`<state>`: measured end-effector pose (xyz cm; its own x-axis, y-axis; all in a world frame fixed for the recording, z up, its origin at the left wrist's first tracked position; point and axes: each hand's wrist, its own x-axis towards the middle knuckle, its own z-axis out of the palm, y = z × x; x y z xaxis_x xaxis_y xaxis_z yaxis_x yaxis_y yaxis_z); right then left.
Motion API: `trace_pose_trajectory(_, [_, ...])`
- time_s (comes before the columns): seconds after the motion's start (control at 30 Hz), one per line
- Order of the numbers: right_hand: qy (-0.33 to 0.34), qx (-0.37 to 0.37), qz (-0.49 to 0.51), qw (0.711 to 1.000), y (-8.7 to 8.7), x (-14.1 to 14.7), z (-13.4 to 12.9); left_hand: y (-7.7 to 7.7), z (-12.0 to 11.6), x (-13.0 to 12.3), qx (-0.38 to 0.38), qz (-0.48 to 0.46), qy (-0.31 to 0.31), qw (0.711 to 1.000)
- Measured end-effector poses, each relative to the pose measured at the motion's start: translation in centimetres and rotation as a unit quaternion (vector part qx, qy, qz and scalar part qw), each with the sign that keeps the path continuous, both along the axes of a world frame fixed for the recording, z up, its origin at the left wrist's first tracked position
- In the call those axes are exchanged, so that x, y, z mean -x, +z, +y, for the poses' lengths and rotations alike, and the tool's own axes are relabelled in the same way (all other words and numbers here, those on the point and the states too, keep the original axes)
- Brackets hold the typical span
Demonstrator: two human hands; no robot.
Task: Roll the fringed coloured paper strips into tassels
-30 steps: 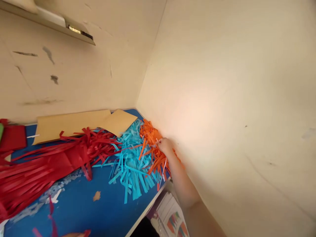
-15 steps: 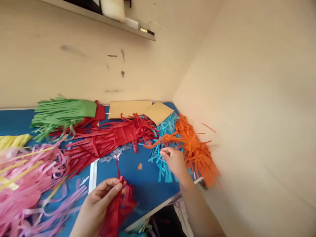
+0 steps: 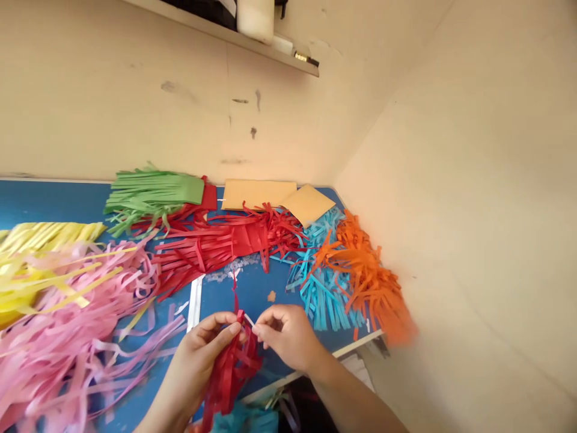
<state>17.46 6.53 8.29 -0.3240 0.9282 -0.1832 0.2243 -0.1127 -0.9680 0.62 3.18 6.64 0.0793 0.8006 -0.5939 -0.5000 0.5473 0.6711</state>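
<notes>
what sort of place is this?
Looks like an indoor craft corner, possibly at home: a blue table against scuffed walls, green fringed material among other coloured fringes on it, and a bunch of red strips in the left hand.

bare left hand (image 3: pixel 202 346), bare right hand (image 3: pixel 288 337), 2 bare forearms (image 3: pixel 356 394)

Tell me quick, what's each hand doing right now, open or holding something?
Left hand: closed, pinching the red fringed paper near its top.
Right hand: closed, pinching a thin white strip beside it.
</notes>
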Motion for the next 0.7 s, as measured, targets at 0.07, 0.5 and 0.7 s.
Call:
trace_pose_trajectory(0.07, [0.016,0.002,-0.002,1.0,0.1,-0.2,0.1,-0.1,-0.2,0.0,-0.011,0.012,-0.013,1.0])
trace_pose_trajectory(0.5, [0.036,-0.053,0.063,0.996,0.0,-0.4,0.3,0.4,-1.4,-0.5,-0.324,0.468,-0.07,0.819])
trace_pose_trajectory(0.7, [-0.139,0.037,0.245,0.959,5.7,-9.9,4.0,0.4,-1.6,-1.0,-0.47,0.557,-0.134,0.671])
